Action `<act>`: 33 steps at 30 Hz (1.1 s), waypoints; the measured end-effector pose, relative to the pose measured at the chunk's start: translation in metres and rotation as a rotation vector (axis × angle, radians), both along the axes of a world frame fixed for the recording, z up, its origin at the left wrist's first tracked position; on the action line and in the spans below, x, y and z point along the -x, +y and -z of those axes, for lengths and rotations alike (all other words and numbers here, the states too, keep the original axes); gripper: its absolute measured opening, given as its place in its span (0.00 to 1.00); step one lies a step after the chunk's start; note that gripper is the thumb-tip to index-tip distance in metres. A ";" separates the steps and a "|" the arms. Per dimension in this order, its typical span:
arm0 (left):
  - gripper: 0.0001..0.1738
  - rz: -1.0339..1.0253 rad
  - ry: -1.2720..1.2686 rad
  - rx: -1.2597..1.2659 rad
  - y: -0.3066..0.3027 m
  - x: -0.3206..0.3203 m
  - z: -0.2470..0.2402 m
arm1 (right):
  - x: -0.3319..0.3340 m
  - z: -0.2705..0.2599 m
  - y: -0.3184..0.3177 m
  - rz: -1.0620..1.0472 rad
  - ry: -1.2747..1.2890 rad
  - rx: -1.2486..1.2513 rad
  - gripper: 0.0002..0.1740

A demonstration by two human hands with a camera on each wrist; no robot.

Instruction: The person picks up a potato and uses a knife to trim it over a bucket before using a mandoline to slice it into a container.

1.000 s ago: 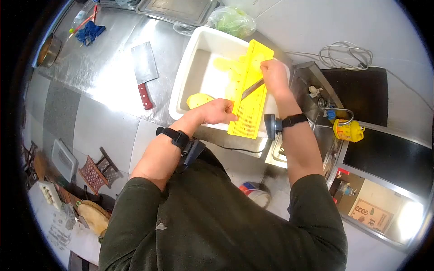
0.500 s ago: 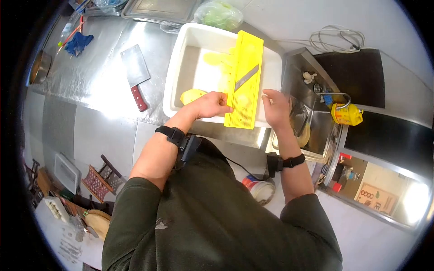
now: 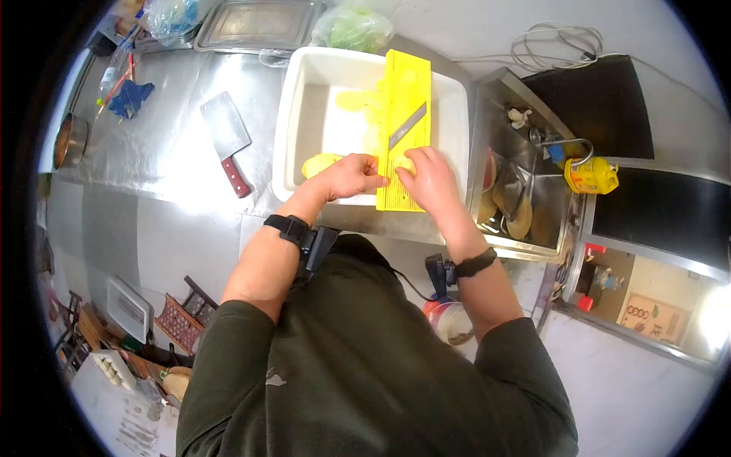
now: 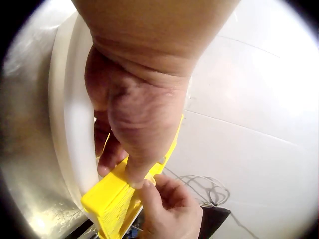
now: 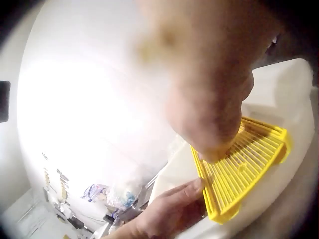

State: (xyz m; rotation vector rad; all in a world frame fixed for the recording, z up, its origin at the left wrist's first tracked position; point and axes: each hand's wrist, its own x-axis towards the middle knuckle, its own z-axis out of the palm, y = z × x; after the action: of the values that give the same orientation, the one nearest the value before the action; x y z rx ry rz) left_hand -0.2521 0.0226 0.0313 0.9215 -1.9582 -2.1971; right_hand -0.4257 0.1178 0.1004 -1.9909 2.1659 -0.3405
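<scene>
A yellow slicer (image 3: 411,80) with a slanted metal blade (image 3: 408,126) lies across a white tub (image 3: 312,91). My left hand (image 3: 352,177) grips the slicer's left edge near its lower end, thumb on top. My right hand (image 3: 435,185) bends over the ridged part below the blade, its fingertips around a small yellow potato piece (image 3: 403,163). In the right wrist view the fingers mostly hide that piece against the yellow ridges (image 5: 249,159). Inside the tub are pale yellow slices (image 3: 354,100), and a peeled potato (image 3: 317,163) sits beside my left wrist.
A cleaver (image 3: 227,133) with a red handle lies on the steel counter left of the tub. To the right is a sink (image 3: 544,221) with utensils in it, and a yellow jug (image 3: 592,177). Behind stand a metal tray (image 3: 259,27) and a bag of greens (image 3: 354,32).
My right hand came off the slicer's upper part, drew back to its right side, leaving the potato piece on the ridges, then moved left onto that piece. My left hand kept its grip.
</scene>
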 end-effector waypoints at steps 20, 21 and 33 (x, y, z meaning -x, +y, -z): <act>0.14 0.015 -0.012 -0.016 0.003 0.002 0.000 | 0.030 0.006 -0.012 0.290 -0.050 0.039 0.18; 0.14 -0.005 -0.019 -0.008 0.003 0.003 0.001 | 0.035 0.008 -0.011 0.423 -0.515 0.052 0.18; 0.13 -0.004 0.042 -0.246 0.001 0.008 0.030 | 0.070 0.055 0.154 1.053 -1.836 0.616 0.16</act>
State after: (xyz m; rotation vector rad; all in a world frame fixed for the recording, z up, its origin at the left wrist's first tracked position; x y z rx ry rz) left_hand -0.2601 0.0239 0.0010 0.8950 -1.6931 -2.4728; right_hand -0.4960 0.2715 0.0451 0.1812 1.3344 -1.9767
